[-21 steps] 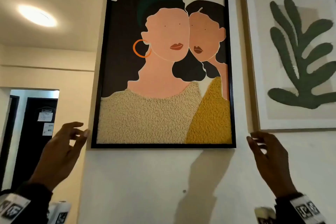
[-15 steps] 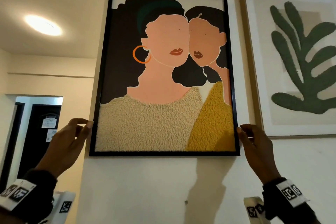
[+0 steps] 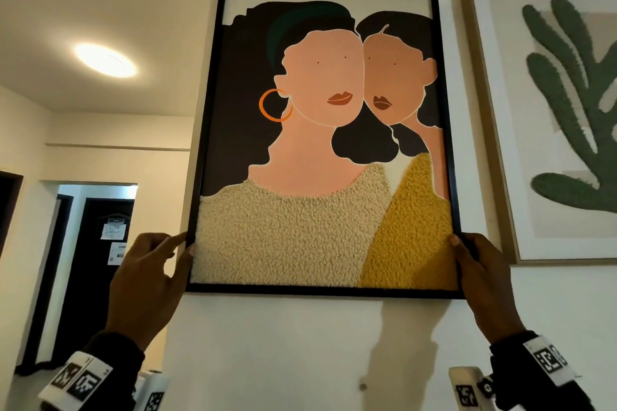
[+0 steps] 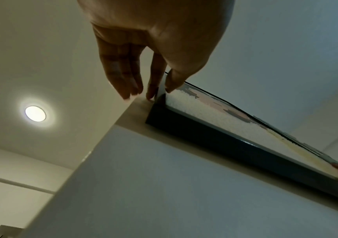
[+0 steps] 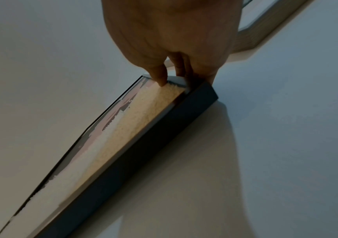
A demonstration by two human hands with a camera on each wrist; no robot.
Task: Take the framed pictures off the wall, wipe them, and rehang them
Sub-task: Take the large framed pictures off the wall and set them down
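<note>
Black-framed picture (image 3: pixel 321 290) — pinched by left hand (image 3: pixel 147 280), seemingly right hand (image 3: pixel 484 284).

The person wore dark, almost black long sleeves on both arms, and each sleeve ended at the wrist. Around the left sleeve (image 3: pixel 110 354) sat a white band (image 3: pixel 78 380) with black square code marks printed on it, like little checkered patterns. A white box-shaped piece (image 3: pixel 153 394) with another black code mark stuck out beside that band. Around the right sleeve (image 3: pixel 510 349) sat a white band (image 3: pixel 551 360) with the same kind of black square marks. Next to it was a white block (image 3: pixel 465 390) with a code mark and a small dark round part. The left hand (image 3: pixel 147 280) and the right hand (image 3: pixel 484 280) were bare, with no gloves and no rings to be seen.
</note>
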